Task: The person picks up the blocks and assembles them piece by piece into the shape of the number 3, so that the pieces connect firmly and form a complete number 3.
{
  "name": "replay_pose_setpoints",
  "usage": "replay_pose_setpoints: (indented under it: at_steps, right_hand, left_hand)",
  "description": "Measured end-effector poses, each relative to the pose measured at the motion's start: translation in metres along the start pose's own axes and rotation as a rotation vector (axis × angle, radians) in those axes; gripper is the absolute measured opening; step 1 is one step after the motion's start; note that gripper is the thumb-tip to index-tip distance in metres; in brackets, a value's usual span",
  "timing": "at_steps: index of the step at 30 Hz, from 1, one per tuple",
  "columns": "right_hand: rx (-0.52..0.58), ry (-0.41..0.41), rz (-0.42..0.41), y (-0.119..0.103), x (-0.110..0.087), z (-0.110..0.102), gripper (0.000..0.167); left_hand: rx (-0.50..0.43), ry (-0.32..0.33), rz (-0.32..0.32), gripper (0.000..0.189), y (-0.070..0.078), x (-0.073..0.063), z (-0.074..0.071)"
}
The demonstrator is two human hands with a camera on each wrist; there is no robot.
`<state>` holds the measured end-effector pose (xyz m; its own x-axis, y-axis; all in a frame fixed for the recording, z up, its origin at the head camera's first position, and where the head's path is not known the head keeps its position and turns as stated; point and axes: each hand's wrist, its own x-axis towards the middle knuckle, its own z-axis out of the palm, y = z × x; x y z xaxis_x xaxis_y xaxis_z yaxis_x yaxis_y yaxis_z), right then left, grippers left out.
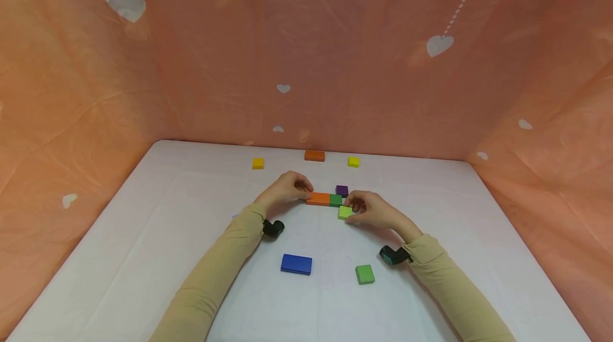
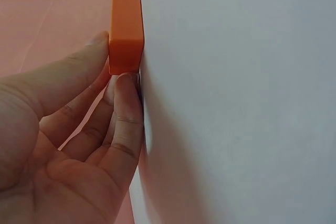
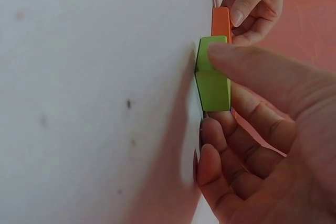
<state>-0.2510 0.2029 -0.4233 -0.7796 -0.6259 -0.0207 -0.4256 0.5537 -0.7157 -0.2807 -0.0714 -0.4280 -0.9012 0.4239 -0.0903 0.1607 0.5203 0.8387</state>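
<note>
Lime-green square block, smooth-faced (image 1: 345,213): mid-table, just right of and nearer the wearer than the end of a short row, corner close to it; can't tell if they touch. Right hand (image 1: 373,210) pinches it by its right side, thumb and fingers on opposite edges, presumably so the side facing the row stays uncovered. Row itself = bright orange rectangular block (image 1: 318,199) end to end with a dark green square block (image 1: 336,200). Left hand (image 1: 286,190) pinches the orange one's left end, thumb against one face and forefinger at the end, likely to steady it without covering the join. Hands well apart, row between them. Dark purple square block (image 1: 342,191) sits just behind the dark green one. Farther back: amber square block (image 1: 258,164), deep orange rectangular block (image 1: 314,156), yellow square block (image 1: 354,161), spaced out. Nearer side: blue rectangular block (image 1: 296,264), mid-green square block (image 1: 365,274), both untouched. All on a white-covered table (image 1: 143,235) (material of the blocks unclear, skipping).
</note>
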Motion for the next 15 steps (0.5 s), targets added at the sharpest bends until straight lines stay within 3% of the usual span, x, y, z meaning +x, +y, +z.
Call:
replay_pose_setpoints:
  at_steps: [6,9,15]
  right_hand:
    - [0.009,0.002,-0.004,-0.001,0.0,0.0,0.031]
    - [0.02,0.0,0.006,-0.014,-0.002,-0.001,0.03]
    - [0.015,0.0,0.011,-0.006,0.001,0.0,0.032]
  left_hand:
    - [0.002,0.0,0.006,0.014,-0.001,0.0,0.0]
    - [0.002,-0.001,0.004,0.013,-0.001,0.0,0.0]
    - [0.003,0.0,0.002,0.013,0.0,-0.001,0.0]
